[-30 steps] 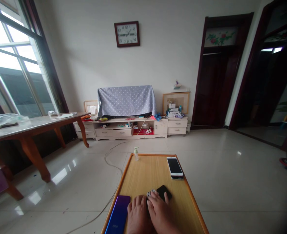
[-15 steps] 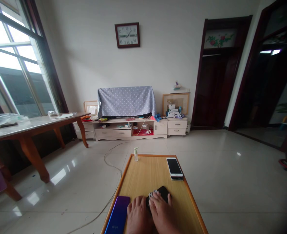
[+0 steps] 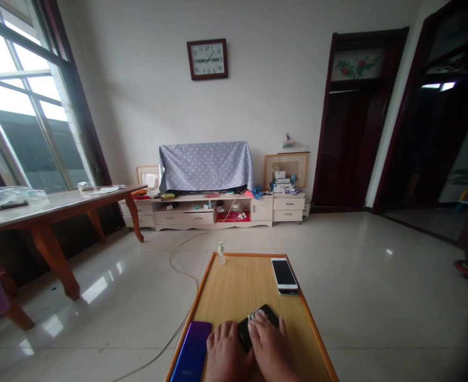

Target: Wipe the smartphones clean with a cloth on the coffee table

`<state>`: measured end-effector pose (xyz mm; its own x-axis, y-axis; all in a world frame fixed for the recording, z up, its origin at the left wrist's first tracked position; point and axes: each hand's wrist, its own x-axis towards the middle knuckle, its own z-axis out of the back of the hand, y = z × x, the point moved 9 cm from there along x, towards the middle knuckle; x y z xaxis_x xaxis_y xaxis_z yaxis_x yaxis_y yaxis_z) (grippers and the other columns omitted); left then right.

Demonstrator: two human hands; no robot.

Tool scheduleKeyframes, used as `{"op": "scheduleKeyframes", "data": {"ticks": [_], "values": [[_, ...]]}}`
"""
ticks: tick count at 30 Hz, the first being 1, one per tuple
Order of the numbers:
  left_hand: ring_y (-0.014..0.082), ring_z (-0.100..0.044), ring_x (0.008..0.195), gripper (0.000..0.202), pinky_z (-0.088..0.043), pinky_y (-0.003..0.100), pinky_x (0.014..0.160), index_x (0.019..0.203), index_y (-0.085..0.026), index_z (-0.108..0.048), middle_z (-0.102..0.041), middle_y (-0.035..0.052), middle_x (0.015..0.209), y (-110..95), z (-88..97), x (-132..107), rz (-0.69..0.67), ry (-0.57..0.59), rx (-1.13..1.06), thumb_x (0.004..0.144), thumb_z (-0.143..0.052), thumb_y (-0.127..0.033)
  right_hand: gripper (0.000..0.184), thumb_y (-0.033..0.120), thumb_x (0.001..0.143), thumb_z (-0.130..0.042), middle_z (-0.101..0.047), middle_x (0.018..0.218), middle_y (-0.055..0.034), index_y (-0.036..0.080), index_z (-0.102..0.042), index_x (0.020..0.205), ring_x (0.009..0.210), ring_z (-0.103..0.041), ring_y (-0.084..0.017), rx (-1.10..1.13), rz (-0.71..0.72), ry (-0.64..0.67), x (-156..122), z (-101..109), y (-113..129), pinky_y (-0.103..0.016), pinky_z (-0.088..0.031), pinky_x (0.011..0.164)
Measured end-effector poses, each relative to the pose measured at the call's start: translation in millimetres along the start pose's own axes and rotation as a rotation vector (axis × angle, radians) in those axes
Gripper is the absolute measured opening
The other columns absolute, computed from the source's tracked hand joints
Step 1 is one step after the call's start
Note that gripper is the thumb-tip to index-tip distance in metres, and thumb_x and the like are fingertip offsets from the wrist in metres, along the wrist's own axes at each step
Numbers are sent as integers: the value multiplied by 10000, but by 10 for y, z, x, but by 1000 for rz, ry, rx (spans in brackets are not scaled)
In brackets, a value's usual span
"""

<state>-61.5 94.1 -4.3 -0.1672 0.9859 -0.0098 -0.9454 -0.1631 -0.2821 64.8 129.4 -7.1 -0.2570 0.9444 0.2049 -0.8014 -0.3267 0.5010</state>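
clasping a black phone (image 3: 266, 314) between left hand (image 3: 226, 354) and right hand (image 3: 270, 347), fingers (image 3: 271, 324) half closed

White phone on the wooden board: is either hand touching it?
No, the white phone lies on the board, apart from the left hand and right hand, which are at a black phone.

A living room in a home is shown, as is indicated by the square wall clock (image 3: 207, 59), the polka-dot cloth (image 3: 205, 165) draped on the low cream cabinet (image 3: 184, 218), the glossy tiled floor (image 3: 349, 249) and the dark wooden doorway (image 3: 353, 143)
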Motion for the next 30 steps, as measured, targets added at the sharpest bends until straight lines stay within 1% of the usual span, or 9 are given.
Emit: {"op": "scheduleKeyframes", "data": {"ticks": [3,5,10,14,18,21,23,25,30], "values": [[242,-413,1294,487,-227,403,1087,1328,-279,-518,-520,62,1397,18,-30,5,-12,26,22,894,-331,-397,446,432,1031,-269,-592,1367,-21,350,-648,1251,1328,-481,-243,69,96,70,-130,-64,254,-578,-96,1186],[233,-416,1293,479,-226,401,1087,1323,-280,-520,-522,64,1392,25,-31,7,-11,23,20,897,-316,-362,439,426,1030,-279,-595,1362,-25,346,-647,1255,1319,-492,-243,92,113,98,-169,-75,296,-579,-74,1188],[281,-432,1267,576,-240,422,1078,1300,-266,-541,-550,80,1353,8,-9,12,-6,-17,1,812,-454,-560,461,407,1031,-256,-593,1366,-34,318,-662,1230,1332,-477,-234,31,-17,17,-35,42,-107,-593,-22,1180],[290,-432,1268,631,-252,419,1073,1296,-260,-549,-549,83,1355,-1,-15,20,-8,-30,-24,741,-536,-560,474,414,1027,-248,-573,1389,-56,291,-623,1289,1353,-449,-248,-15,-87,-45,54,116,-327,-616,-39,1170],[274,-434,1268,555,-237,430,1088,1287,-271,-552,-557,71,1351,17,-15,25,-10,-41,-18,805,-471,-534,472,411,1027,-253,-596,1363,-48,305,-669,1225,1330,-479,-247,16,-3,6,-44,58,-53,-570,-92,1185],[242,-419,1296,494,-239,412,1088,1324,-270,-525,-531,68,1391,36,-40,23,-15,2,7,874,-362,-395,452,418,1023,-276,-601,1356,-31,331,-692,1177,1313,-499,-253,82,105,101,-170,-32,245,-567,-105,1189],[233,-406,1311,504,-232,400,1093,1347,-269,-507,-511,66,1413,42,-50,17,-14,26,25,876,-343,-345,445,423,1022,-282,-607,1348,-28,338,-685,1191,1305,-507,-255,110,130,139,-210,-60,318,-572,-93,1190],[243,-407,1307,512,-229,402,1096,1348,-263,-509,-510,72,1411,38,-42,11,-9,23,25,879,-351,-397,451,425,1025,-273,-620,1333,-33,333,-664,1231,1297,-516,-248,109,103,118,-188,-35,248,-566,-67,1193],[291,-417,1286,633,-223,427,1098,1313,-249,-544,-540,88,1367,21,-36,22,1,-30,-9,770,-494,-570,469,420,1032,-251,-627,1326,-48,310,-662,1228,1309,-502,-241,12,-42,-32,-28,79,-184,-571,-33,1184]]}}
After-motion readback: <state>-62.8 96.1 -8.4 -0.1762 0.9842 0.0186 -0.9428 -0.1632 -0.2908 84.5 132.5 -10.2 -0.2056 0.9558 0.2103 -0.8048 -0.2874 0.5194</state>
